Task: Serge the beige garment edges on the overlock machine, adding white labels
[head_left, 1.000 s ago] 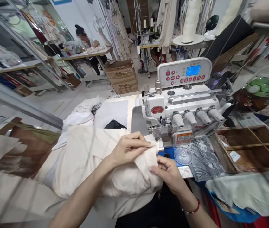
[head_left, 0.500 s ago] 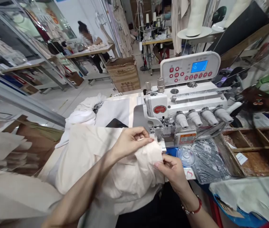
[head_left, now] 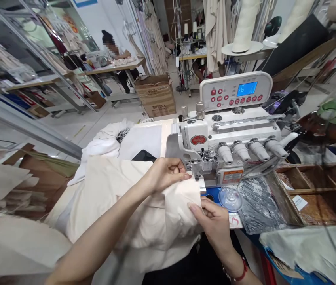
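A cream fabric piece (head_left: 144, 213) lies bunched on the table in front of a white overlock sewing machine (head_left: 230, 136). My left hand (head_left: 166, 174) pinches the fabric's upper edge right beside the machine's presser foot (head_left: 199, 168). My right hand (head_left: 212, 221) grips the fabric's near corner from below, thumb on top. Between both hands the edge is held taut, reaching the foot. A red bracelet sits on my right wrist.
A wooden compartment tray (head_left: 316, 190) stands right of the machine, with a clear plastic disc (head_left: 230, 198) and dark plastic sheet (head_left: 257, 204) beside it. White cloth (head_left: 102, 144) is piled at the table's far left. A cardboard box (head_left: 156, 95) and a seated person (head_left: 114, 49) are behind.
Both hands have smoothed the fabric edge flatter and slid it closer under the presser foot. The right hand moved slightly down along the corner.
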Motion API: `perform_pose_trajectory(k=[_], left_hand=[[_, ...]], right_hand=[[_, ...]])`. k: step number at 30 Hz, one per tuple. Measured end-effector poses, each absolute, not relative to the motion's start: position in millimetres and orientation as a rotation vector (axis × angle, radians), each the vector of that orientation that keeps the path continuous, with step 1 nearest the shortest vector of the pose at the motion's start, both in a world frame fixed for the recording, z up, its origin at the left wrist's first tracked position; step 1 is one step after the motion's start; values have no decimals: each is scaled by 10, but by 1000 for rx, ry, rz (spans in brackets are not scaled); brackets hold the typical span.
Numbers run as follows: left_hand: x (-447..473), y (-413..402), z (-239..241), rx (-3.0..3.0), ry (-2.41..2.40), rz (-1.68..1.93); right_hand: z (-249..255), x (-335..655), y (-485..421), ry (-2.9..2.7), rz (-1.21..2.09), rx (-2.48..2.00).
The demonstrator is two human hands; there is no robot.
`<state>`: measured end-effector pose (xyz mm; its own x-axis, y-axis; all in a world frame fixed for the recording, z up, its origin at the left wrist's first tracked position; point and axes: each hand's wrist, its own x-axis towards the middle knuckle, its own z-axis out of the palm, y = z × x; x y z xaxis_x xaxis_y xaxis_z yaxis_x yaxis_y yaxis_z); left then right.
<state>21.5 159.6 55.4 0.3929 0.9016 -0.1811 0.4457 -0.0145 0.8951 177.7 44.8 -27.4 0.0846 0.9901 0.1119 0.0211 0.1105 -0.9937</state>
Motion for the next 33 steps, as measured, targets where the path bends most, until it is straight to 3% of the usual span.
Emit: perform_pose_trajectory(k=[33], left_hand=[[316, 1573, 456, 1554, 1124, 672]], right_hand=[[-342, 1830, 225, -1202, 829, -1218]])
